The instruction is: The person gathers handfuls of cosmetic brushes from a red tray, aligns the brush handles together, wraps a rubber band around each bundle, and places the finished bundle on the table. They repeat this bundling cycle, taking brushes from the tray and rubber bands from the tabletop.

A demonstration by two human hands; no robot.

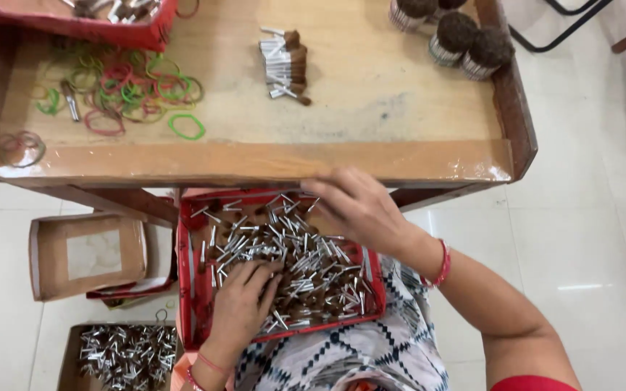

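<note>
Head view: the red tray (187, 289) on the lap holds a heap of small brush pieces (306, 268), silver metal stems with dark brown tufts. The left hand (244, 304) lies on the heap at the tray's near-left, fingers curled into the pieces; the right hand (356, 206) hovers at its far edge, fingers loosely bent, grip unclear. Best to rake stems parallel before pinching. Beyond the tray, a wooden table (371, 116) carries coloured rubber bands (121, 90)
</note>
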